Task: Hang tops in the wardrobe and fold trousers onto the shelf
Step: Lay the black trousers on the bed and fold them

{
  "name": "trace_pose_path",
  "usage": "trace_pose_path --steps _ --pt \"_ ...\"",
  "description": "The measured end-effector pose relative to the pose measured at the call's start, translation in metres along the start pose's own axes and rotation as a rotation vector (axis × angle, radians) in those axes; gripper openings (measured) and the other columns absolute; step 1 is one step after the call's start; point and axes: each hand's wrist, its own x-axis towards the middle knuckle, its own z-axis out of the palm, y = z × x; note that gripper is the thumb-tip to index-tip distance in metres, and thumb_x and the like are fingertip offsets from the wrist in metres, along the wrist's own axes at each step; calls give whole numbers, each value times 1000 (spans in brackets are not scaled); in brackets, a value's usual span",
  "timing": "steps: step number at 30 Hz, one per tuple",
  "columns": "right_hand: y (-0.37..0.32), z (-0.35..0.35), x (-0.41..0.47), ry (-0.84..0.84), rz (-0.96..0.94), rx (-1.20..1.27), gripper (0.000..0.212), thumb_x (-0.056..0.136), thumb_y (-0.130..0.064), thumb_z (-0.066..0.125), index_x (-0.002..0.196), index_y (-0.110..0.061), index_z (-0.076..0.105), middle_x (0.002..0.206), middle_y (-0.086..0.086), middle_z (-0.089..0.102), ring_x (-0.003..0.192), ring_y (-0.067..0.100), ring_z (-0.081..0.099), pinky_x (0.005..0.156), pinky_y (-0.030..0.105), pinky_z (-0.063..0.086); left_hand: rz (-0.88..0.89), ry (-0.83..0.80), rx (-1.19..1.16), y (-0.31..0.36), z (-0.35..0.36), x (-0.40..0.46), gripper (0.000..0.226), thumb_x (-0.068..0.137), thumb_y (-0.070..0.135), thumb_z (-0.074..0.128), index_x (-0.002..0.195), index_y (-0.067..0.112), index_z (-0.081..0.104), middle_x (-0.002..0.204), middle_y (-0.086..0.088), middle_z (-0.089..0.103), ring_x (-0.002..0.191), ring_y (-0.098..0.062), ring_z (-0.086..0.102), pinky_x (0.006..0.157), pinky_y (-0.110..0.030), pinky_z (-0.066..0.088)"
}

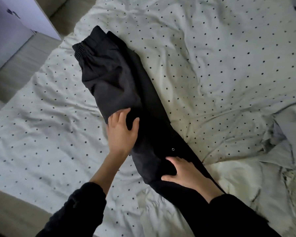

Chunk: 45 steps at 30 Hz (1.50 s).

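A pair of black trousers [116, 82] lies lengthwise on the bed, folded leg over leg, its elastic waistband at the far left end. My left hand [121, 130] lies flat on the middle of the trousers with fingers spread. My right hand [183, 171] presses flat on the lower leg part, near a small metal eyelet [173, 149]. Both hands rest on the cloth without gripping it. The leg ends run under my right sleeve and are hidden.
The bed has a white duvet with black dots [212, 65], wrinkled all over. A crumpled grey-white cloth [280, 142] lies at the right. A pale cabinet [10, 31] stands at the top left beside the wooden floor [15, 79].
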Motion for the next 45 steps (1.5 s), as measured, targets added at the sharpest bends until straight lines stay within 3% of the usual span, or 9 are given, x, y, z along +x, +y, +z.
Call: trace_pose_path --steps 7,14,18,23,29,32,37,40,45 --pt "35 36 10 -32 86 -194 70 89 -53 50 147 -22 25 144 2 39 130 26 39 104 47 32 -295 -106 198 36 38 -59 74 77 52 68 130 9 39 123 -11 44 115 -29 41 95 -38 38" --pt "68 50 9 43 74 -109 43 97 -33 48 134 -12 44 132 6 54 123 26 49 101 39 35 -314 -88 192 39 50 -64 48 87 4 49 132 6 34 125 -15 47 107 -34 51 77 -37 41" --pt "95 55 -15 72 97 118 23 97 -35 46 88 -14 51 86 4 60 96 30 60 74 32 42 -318 4 74 55 49 -64 40 89 9 47 129 4 44 126 -13 52 114 -30 50 94 -39 42" --pt "139 50 -45 165 115 156 40 100 -37 39 122 -4 49 105 14 65 99 32 61 83 37 48 -274 92 -7 88 74 -51 37 94 17 46 129 6 46 123 -10 58 114 -27 52 93 -33 38" --pt "185 46 -53 185 201 191 42 97 -40 45 63 -20 33 60 -4 41 66 21 47 57 30 31 -169 -164 98 77 121 -37 56 95 12 42 146 4 21 138 -16 44 127 -30 40 101 -34 32" --pt "195 58 -60 122 195 212 40 91 -47 51 63 -20 42 63 -6 48 59 12 46 57 26 39 -96 -340 228 63 131 -51 59 98 16 40 149 6 14 149 -16 29 137 -30 29 112 -40 25" --pt "201 73 -80 -7 236 146 30 89 -42 56 100 -15 56 105 2 61 103 24 59 86 32 47 -40 -361 147 50 137 -115 58 96 9 41 149 13 19 156 -8 16 144 -23 15 116 -35 19" --pt "212 79 -90 -28 287 106 22 96 -37 49 102 -17 55 103 0 60 111 25 57 85 30 43 -240 -163 -40 38 141 -171 44 94 1 40 137 10 41 139 -8 40 126 -22 40 105 -33 35" --pt "229 85 -105 4 368 118 41 96 -39 50 123 -8 54 111 3 62 110 22 57 90 30 44 -1031 -75 -545 14 156 -220 22 95 7 45 115 1 53 95 -11 60 80 -22 58 80 -35 52"
